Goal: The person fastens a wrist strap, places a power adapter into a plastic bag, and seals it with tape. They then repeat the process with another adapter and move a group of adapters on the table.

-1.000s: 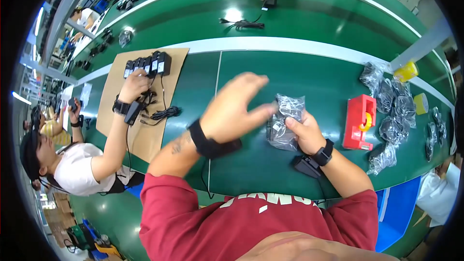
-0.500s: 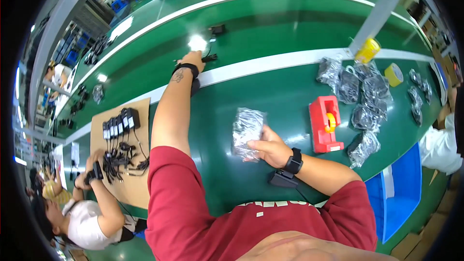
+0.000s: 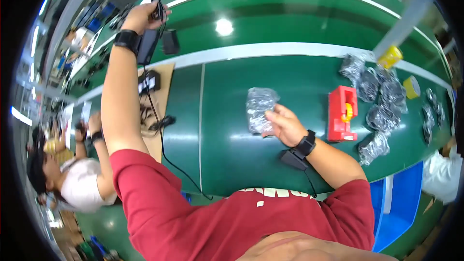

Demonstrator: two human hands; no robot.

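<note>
Left hand (image 3: 145, 17) has swung up high, fingers now pinching a black cable (image 3: 153, 111); right hand (image 3: 285, 125) still grips the bag (image 3: 260, 108) on the surface (image 3: 232, 159).

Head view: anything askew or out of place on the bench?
Nothing damaged or spilled. The left hand holds a black adapter raised, its cable trailing down over the table edge. The right hand rests on a clear bagged part.

A red short-sleeved shirt with white chest print, black wristbands on both bare forearms.
</note>
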